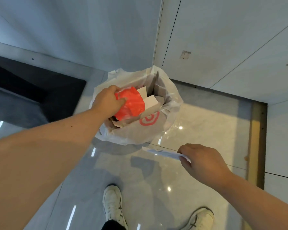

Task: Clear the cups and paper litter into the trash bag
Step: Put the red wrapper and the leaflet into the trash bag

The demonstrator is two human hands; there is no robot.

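A white trash bag (136, 131) with a red ring logo stands open on the glossy floor against the wall. White cardboard boxes (152, 102) stick up inside it. My left hand (106, 100) reaches over the bag's mouth and grips a crumpled orange-red plastic wrapper (131, 103) held above the contents. My right hand (201, 161) hovers lower right of the bag, pinching a flat white paper slip (163, 152) by one end. No cup shows.
A dark floor mat (33, 90) lies to the left. White cabinet panels (223, 47) rise behind and to the right. A brass floor strip (256, 143) runs along the right. My two white shoes (113, 206) stand on the tiles below.
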